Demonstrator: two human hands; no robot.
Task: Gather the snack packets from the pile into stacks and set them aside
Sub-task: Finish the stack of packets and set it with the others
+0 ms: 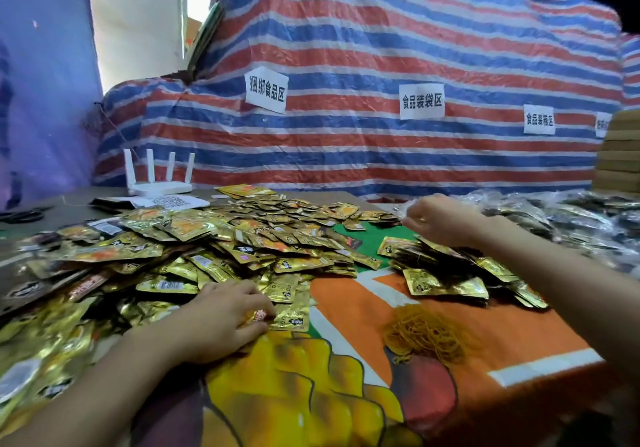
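Pile (207, 249) lies left, nearer the left hand (225, 318), which pinches a packet (263, 315) at its near edge; right hand (440, 219), grip unclear, is over the stacks (446, 282).

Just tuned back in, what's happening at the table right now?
A person is working through a big pile of gold snack packets. The left hand grips packets at the pile's near edge. The right hand hovers, blurred, over the far end of the gathered stacks set aside on the right; whether it holds anything is unclear. A heap of rubber bands lies untouched nearby.
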